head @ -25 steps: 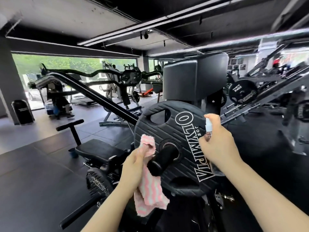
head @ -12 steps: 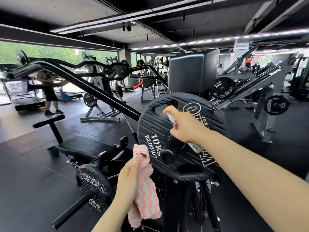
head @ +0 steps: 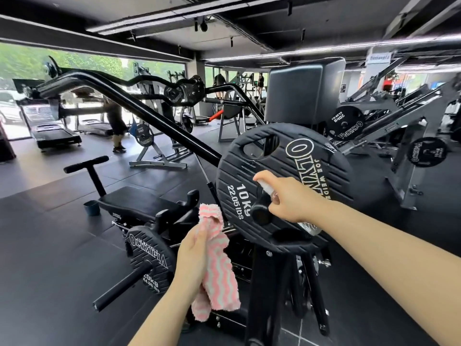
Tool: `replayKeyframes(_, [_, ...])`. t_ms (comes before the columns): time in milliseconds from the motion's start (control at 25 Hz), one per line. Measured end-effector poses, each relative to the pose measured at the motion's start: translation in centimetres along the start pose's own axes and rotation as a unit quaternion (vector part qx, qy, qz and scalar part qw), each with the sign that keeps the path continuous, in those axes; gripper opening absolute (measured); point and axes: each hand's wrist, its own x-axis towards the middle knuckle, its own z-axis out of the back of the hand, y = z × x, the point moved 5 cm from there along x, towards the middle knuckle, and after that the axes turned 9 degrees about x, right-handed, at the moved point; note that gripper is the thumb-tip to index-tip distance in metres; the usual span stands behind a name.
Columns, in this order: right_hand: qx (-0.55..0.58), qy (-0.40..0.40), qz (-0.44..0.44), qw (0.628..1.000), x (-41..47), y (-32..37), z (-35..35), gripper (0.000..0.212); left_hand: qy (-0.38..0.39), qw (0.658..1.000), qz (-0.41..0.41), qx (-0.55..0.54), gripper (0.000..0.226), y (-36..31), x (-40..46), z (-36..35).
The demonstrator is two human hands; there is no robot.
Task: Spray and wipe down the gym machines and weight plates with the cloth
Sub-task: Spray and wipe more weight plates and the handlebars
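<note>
I am standing on dark rubber floor tiles [head: 50, 233] in a gym with a black ceiling lined by long strip lights [head: 349, 49]. Big windows [head: 22, 63] along the far left wall show green leaves outside, and treadmills [head: 56, 137] stand in front of them with a person [head: 116, 121] beside one. Grey plate-loaded machines [head: 404, 136] fill the right side, carrying black plates.

Right in front of me a black 10 kg weight plate [head: 249, 196] sits on a horizontal peg [head: 259, 213] of a black machine. Its face is ribbed, with a cut-out grip hole near the top, white "OLYMPIA" lettering down the right side and "10 Kg 22.05 lbs" on the left. A black padded backrest [head: 303, 92] rises behind it, and a long black bar [head: 159, 126] slopes up to the left.

My right hand [head: 287, 198] grips a small clear spray bottle [head: 268, 189], forefinger over its white top, nozzle pointed left across the plate and just in front of the peg end. My left hand [head: 193, 255] is closed around a pink and white striped cloth [head: 217, 258], which I hold below and left of the plate, not touching it; its lower end hangs loose.

Lower left, a 20 kg Olympia plate [head: 147, 258] sits on another peg, beside a black padded seat [head: 139, 203] and a small dark cup [head: 91, 208] on the floor.
</note>
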Motion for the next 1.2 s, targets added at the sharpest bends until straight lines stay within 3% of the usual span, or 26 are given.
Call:
replayKeyframes(160, [0.018, -0.125, -0.09, 0.988, -3.8, -5.1, -2.5, 0.064, -0.001, 1.0, 0.007, 0.013, 0.03, 1.1, -0.3, 0.2])
replayKeyframes(280, [-0.038, -0.088, -0.177, 0.98, -6.5, -8.2, -6.9, 0.066, 0.005, 1.0, 0.015, 0.015, 0.029, 1.5, -0.7, 0.1])
replayKeyframes(440, [-0.044, -0.07, -0.197, 0.977, -4.1, -7.4, -11.3, 0.064, 0.009, 0.999, 0.031, 0.018, 0.031, 2.3, -0.6, 0.0])
replayKeyframes(520, [0.032, -0.098, -0.232, 0.967, -1.9, -6.0, -13.1, 0.05, -0.002, 0.999, 0.034, 0.029, 0.03, 3.0, -0.6, 0.3])
replayKeyframes(640, [0.12, -0.114, -0.276, 0.947, 0.8, -4.2, -14.5, 0.01, -0.015, 0.998, 0.044, 0.04, 0.028, 3.6, -0.8, 1.0])
replayKeyframes(720, [0.118, -0.099, -0.283, 0.947, 1.5, -4.2, -14.7, 0.019, -0.016, 0.998, 0.047, 0.04, 0.029, 3.4, -1.1, 1.4])
replayKeyframes(800, [0.092, -0.126, -0.253, 0.955, 0.1, -4.7, -14.1, 0.006, 0.0, 0.998, 0.047, 0.035, 0.029, 3.1, -1.3, 1.4])
replayKeyframes(920, [-0.012, -0.079, -0.186, 0.979, -3.9, -6.7, -12.8, 0.058, 0.009, 0.998, 0.043, 0.033, 0.031, 3.0, -0.7, 1.1])
replayKeyframes(1200, [0.0, -0.108, -0.169, 0.98, -9.5, -10.5, -4.5, 0.056, -0.026, 0.999, 0.027, 0.024, 0.029, 0.4, 0.5, -1.2])
